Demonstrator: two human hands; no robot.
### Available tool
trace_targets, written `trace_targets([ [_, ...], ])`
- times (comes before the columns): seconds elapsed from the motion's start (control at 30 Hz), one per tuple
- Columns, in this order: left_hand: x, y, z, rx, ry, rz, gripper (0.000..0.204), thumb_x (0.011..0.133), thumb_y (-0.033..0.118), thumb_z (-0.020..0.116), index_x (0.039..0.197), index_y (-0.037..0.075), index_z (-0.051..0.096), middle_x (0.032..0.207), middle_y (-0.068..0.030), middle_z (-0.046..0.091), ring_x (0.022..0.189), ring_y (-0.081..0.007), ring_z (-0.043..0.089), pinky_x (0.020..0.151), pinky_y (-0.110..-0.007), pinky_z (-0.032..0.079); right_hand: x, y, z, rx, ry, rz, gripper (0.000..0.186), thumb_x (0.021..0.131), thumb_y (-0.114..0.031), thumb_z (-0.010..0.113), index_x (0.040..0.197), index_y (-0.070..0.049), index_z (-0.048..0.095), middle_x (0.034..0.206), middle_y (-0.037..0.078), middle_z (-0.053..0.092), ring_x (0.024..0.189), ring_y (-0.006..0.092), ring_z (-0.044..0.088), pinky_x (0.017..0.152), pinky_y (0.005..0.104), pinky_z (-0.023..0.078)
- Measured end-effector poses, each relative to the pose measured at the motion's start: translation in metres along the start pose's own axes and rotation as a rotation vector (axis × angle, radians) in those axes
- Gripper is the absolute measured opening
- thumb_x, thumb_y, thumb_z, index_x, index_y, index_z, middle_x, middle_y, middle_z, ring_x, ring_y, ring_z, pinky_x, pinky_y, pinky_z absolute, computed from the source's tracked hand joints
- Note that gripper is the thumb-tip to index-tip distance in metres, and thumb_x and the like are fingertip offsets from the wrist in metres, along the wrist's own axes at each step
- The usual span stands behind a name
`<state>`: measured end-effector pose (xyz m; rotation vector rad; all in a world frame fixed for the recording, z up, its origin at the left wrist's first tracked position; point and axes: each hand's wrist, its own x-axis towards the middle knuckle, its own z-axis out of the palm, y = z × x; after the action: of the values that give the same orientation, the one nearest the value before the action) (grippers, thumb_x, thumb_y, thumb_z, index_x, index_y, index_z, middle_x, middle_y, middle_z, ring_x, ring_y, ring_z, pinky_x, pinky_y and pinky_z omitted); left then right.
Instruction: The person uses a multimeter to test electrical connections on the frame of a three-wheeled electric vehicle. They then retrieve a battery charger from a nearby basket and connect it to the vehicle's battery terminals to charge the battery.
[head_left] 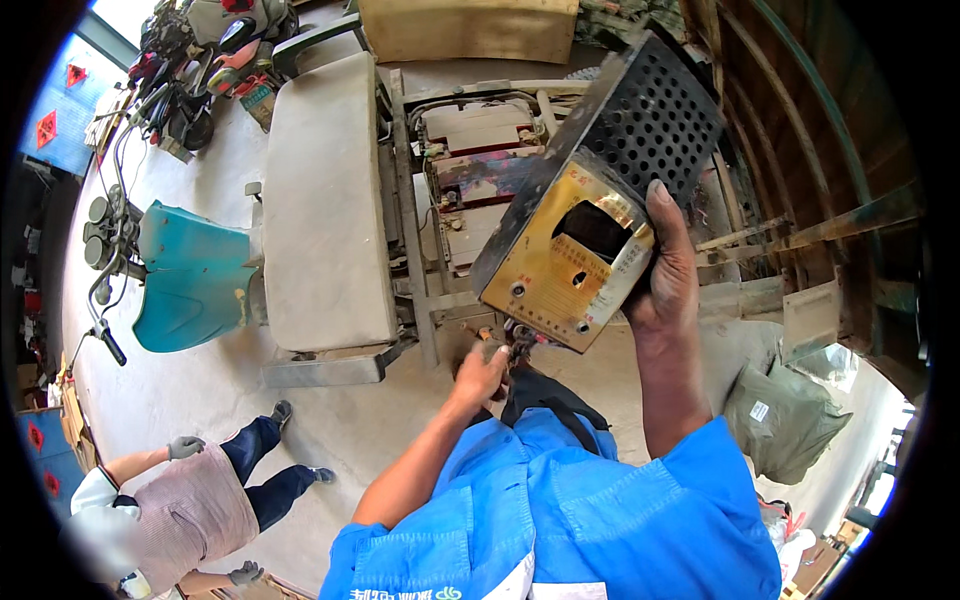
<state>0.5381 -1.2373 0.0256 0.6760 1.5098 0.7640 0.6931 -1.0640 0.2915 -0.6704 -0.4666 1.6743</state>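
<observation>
My right hand (pixel 668 270) grips a black metal box (pixel 655 120) by its right side, thumb on top. Its casing is punched with round holes, and a worn gold-coloured panel (pixel 560 270) with a dark cut-out faces up. The box is held tilted, in the air in front of me. Below its lower edge, my left hand (pixel 483 375) is closed around a bundle of coloured wires (pixel 520 338); the fingertips are partly blurred. Behind the box, an open vehicle frame (pixel 425 220) holds several block-shaped batteries (pixel 485 178), partly hidden by the box.
Left of the frame are a beige seat (pixel 330 200), a teal front shield (pixel 190 275) and handlebars (pixel 105 250). A person in gloves (pixel 190 500) stands at lower left. A grey-green sack (pixel 785 420) lies at right, below a ribbed metal body (pixel 810 130). Parts are heaped at upper left.
</observation>
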Motion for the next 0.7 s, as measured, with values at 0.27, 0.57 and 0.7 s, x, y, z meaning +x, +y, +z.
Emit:
trace_targets([
  [0.27, -0.076, 0.208, -0.075, -0.479, -0.247, 0.521, 0.087, 0.085, 0.068, 0.056, 0.13, -0.007, 0.049, 0.118, -0.0127, 0.06, 0.102, -0.0162, 0.058, 0.085, -0.028, 0.047, 0.004, -0.006, 0.029, -0.238, -0.175, 0.173, 0.056, 0.086, -0.03, 0.071, 0.124, 0.007, 0.051, 0.112, 0.015, 0.064, 0.096, 0.0192, 0.066, 0.086, 0.0323, 0.055],
  [0.57, -0.125, 0.295, -0.064, -0.352, -0.238, 0.465, 0.09, 0.067, 0.04, 0.085, 0.131, -0.01, 0.044, 0.118, -0.0199, 0.059, 0.107, -0.0256, 0.06, 0.094, -0.035, 0.048, 0.005, -0.01, 0.078, -0.394, -0.444, 0.08, 0.057, 0.084, -0.037, 0.074, 0.116, 0.008, 0.059, 0.105, 0.016, 0.067, 0.089, 0.018, 0.067, 0.08, 0.0319, 0.056],
  [0.7, -0.128, 0.309, -0.059, -0.388, -0.216, 0.575, 0.079, 0.072, 0.033, 0.083, 0.126, -0.012, 0.048, 0.113, -0.0219, 0.061, 0.1, -0.0271, 0.063, 0.091, -0.039, 0.051, 0.017, -0.011, 0.071, -0.284, -0.497, 0.03, 0.065, 0.091, -0.053, 0.062, 0.116, 0.007, 0.059, 0.107, 0.015, 0.067, 0.096, 0.0195, 0.066, 0.087, 0.0334, 0.053],
])
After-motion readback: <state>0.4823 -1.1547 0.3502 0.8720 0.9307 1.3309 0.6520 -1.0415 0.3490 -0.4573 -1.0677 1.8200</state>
